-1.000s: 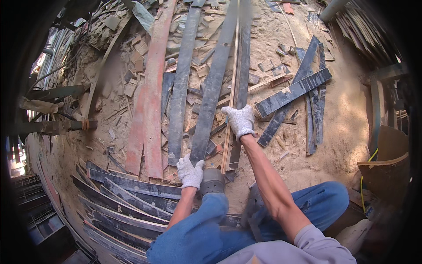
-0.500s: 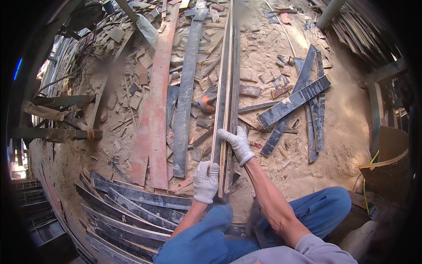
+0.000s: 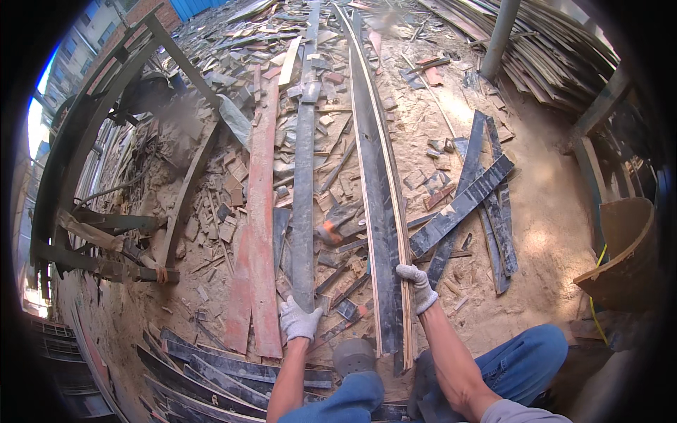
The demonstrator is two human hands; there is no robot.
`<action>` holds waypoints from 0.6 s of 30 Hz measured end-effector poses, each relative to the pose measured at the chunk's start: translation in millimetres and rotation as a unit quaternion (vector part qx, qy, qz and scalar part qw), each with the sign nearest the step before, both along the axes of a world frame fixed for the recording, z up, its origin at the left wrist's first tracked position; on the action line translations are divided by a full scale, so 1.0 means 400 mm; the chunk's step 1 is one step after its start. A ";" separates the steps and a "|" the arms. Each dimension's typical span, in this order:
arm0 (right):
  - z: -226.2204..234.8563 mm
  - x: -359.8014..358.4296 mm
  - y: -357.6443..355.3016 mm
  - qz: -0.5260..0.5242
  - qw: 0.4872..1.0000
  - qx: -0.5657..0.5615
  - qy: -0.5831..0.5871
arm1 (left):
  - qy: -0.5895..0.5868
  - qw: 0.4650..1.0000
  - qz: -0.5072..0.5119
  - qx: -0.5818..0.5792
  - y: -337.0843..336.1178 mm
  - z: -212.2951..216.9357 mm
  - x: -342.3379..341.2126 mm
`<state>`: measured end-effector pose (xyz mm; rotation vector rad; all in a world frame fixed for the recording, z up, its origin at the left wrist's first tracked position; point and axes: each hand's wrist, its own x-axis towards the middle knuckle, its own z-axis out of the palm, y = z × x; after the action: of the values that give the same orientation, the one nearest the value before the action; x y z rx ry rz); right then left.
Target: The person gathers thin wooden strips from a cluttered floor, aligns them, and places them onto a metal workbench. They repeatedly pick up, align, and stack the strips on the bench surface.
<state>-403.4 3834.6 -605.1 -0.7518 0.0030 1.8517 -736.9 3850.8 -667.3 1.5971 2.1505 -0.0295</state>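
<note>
My left hand (image 3: pixel 300 319), in a pale knit glove, is closed round the near end of a long grey plank (image 3: pixel 304 211) lying on the ground. To the right, several long dark plywood strips (image 3: pixel 381 204) with light layered edges stretch away from me, side by side. My gloved right hand (image 3: pixel 418 287) grips their right edge near the close end, fingers curled over it. A long, worn red board (image 3: pixel 262 211) lies left of the grey plank. Between the plank and the strips sits a tool with an orange part (image 3: pixel 328 231), partly hidden among scraps.
Crossed dark boards (image 3: pixel 462 204) lie to the right. Dark strips (image 3: pixel 233 366) are piled at lower left. A metal frame (image 3: pixel 159 275) stands left, a post (image 3: pixel 501 42) and stacked boards (image 3: pixel 536 49) far right. A curved brown sheet (image 3: pixel 624 247) stands at right. Wood scraps litter the sandy ground.
My left hand has let go of the strips and moved left to the grey plank's end. The strips now lie flatter, showing a broad dark face. The view has tilted up.
</note>
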 end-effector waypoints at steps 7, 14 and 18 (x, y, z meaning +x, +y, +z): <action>-0.013 -0.021 0.026 0.021 0.990 0.033 -0.134 | -0.608 0.761 0.061 -0.217 -0.004 0.165 -0.022; 0.002 -0.063 0.041 0.042 0.984 0.036 -0.172 | -0.770 0.539 0.128 -0.316 -0.112 0.163 0.128; 0.043 -0.053 0.042 0.038 0.984 0.028 -0.174 | -0.827 0.338 0.235 -0.383 -0.143 0.153 0.148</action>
<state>-424.8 3851.4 -588.0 -1.0380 -0.3045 1.7614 -677.9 3793.6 -605.9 -0.1354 0.4221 0.4694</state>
